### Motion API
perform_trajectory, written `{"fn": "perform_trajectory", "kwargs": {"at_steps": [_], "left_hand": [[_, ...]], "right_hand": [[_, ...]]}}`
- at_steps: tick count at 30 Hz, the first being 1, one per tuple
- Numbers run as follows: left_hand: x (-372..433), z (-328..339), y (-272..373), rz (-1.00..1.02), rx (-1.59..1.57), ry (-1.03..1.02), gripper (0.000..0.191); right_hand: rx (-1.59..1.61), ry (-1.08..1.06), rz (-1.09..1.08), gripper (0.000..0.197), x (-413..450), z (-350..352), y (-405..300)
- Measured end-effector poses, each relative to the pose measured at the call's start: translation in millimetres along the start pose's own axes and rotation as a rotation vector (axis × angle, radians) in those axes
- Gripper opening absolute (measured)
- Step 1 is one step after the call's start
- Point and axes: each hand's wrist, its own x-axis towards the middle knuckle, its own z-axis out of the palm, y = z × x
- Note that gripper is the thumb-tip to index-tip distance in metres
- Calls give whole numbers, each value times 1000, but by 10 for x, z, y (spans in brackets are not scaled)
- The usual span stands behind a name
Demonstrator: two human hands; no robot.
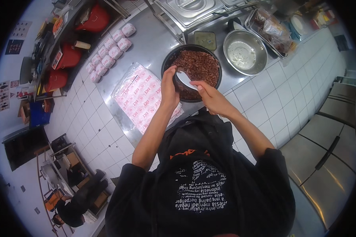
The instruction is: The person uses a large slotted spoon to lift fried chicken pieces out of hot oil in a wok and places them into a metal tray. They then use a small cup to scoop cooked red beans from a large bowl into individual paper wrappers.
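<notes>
A round dark pot of cooked reddish-brown rice stands before me on the metal table. My right hand grips a white rice paddle, its blade angled over the rice towards my other hand. At the pot's left side my left hand is cupped, fingers raised. Something dark lies against that palm; whether it is the pot's wall or a small container, I cannot tell. Left of the pot lies a stack of pink-and-white printed wrapping paper, partly in clear plastic and partly under my left forearm.
Several wrapped bundles stand in rows at the back left. A lidded greenish container sits behind the pot, with a steel bowl and a tray of bagged food to the right. A person is at the lower left.
</notes>
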Motion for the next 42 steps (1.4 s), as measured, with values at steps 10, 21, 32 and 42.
{"fn": "perform_trajectory", "kwargs": {"at_steps": [10, 21, 32, 42], "left_hand": [[45, 51, -85, 128, -78, 57, 26], [89, 37, 61, 103, 3, -90, 19], [73, -3, 103, -304, -149, -84, 43], [79, -90, -199, -103, 9, -72, 28]], "right_hand": [[277, 53, 136, 37, 10, 334, 47], [1066, -344, 475, 21, 400, -334, 226], [92, 117, 32, 41, -171, -45, 156], [523, -70, 289, 26, 165, -100, 193]]}}
